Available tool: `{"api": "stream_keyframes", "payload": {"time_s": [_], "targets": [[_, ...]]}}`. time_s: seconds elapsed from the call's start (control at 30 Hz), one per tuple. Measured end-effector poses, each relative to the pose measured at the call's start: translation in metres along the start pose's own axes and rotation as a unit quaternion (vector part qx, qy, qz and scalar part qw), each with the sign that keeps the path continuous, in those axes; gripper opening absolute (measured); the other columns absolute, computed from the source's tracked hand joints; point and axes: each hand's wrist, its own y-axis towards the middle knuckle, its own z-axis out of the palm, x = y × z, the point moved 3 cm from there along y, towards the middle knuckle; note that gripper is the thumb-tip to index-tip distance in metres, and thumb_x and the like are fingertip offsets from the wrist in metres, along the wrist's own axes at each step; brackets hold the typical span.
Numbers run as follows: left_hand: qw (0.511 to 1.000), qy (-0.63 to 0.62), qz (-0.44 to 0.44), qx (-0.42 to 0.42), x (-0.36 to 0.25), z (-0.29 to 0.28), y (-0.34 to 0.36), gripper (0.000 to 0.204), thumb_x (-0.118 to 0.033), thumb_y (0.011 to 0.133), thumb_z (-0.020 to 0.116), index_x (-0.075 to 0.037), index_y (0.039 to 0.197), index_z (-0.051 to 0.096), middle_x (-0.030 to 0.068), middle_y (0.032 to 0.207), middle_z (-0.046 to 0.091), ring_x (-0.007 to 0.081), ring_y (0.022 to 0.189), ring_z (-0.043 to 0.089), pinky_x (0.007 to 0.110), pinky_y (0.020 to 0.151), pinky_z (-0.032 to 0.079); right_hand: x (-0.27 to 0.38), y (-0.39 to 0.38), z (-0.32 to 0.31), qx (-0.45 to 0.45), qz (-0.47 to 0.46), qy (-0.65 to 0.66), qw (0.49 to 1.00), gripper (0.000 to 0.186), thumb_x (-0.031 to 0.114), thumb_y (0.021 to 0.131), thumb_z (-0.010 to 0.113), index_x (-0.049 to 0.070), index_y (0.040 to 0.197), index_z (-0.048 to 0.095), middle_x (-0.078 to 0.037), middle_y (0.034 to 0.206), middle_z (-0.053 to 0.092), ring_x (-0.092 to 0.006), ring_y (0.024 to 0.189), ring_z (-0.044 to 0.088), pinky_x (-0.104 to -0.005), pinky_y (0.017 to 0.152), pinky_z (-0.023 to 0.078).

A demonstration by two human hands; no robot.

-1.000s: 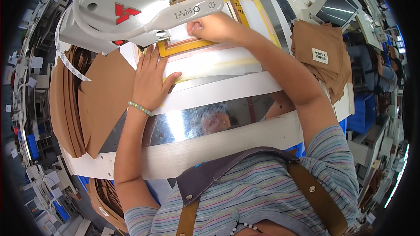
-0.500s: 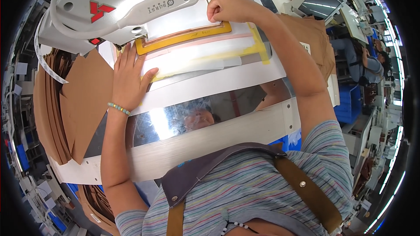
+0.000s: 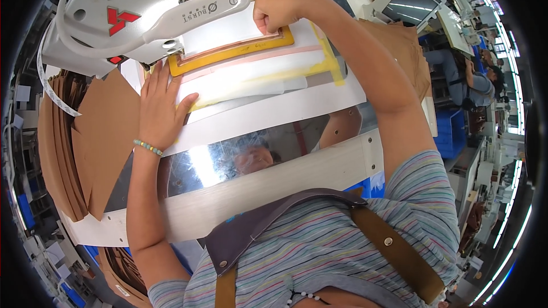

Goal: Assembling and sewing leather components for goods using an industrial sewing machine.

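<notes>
Workshop surroundings crowd all sides: a white surface (image 3: pixel 274 111) with a shiny metal plate (image 3: pixel 251 151) set along its near edge carries the work. On it lies a yellow rectangular frame (image 3: pixel 228 52) enclosing a white sheet, with pale pink and yellow tape strips below it. A white machine head (image 3: pixel 131 11) overhangs the frame from the far left and bears a red angular emblem on its side.

Left hand (image 3: pixel 160 108) lies flat, fingers spread and holding nothing, palm pressing the white layers at the frame's near left corner. Right hand (image 3: pixel 279 11) sits at the frame's far right edge, fingers curled closed and pinching the inner sheet's edge.

Brown card pieces (image 3: pixel 97 137) are stacked just left of the surface, leaving little room there. More brown pieces (image 3: pixel 411 45) lie to the right. A dark screen (image 3: pixel 414 5) stands beyond them, well apart from the hands.
</notes>
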Motion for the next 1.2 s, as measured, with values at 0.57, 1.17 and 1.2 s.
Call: {"api": "stream_keyframes", "payload": {"time_s": [0.57, 1.17, 1.2], "targets": [[0.999, -0.008, -0.014, -0.032, 0.003, 0.001, -0.002, 0.069, -0.055, 0.106, 0.054, -0.002, 0.150, 0.057, 0.0228, 0.163, 0.045, 0.0409, 0.157, 0.033, 0.054, 0.130, 0.023, 0.023, -0.007, 0.018, -0.126, -0.015, -0.191, 0.973, 0.014, 0.003, 0.085, 0.064, 0.004, 0.078, 0.076, -0.014, 0.091, 0.076, -0.0346, 0.085, 0.073, -0.0468, 0.081, 0.058], [0.998, -0.042, -0.040, -0.023, 0.005, -0.008, -0.011, 0.073, -0.052, 0.106, 0.056, 0.009, 0.147, 0.054, 0.0257, 0.164, 0.043, 0.0397, 0.158, 0.031, 0.051, 0.130, 0.025, 0.113, 0.018, 0.023, -0.160, -0.048, 0.259, 0.951, 0.030, 0.011, 0.099, 0.053, -0.006, 0.113, 0.072, -0.014, 0.106, 0.077, -0.0203, 0.107, 0.072, -0.0320, 0.097, 0.055], [0.999, -0.036, -0.028, -0.026, 0.006, -0.019, -0.015, 0.073, -0.051, 0.105, 0.059, 0.009, 0.147, 0.054, 0.0253, 0.164, 0.044, 0.0383, 0.159, 0.031, 0.050, 0.130, 0.026, 0.103, 0.009, 0.029, -0.214, -0.065, 0.196, 0.955, 0.028, 0.015, 0.100, 0.056, -0.005, 0.114, 0.071, -0.016, 0.108, 0.074, -0.0216, 0.109, 0.071, -0.0333, 0.096, 0.055]]}}
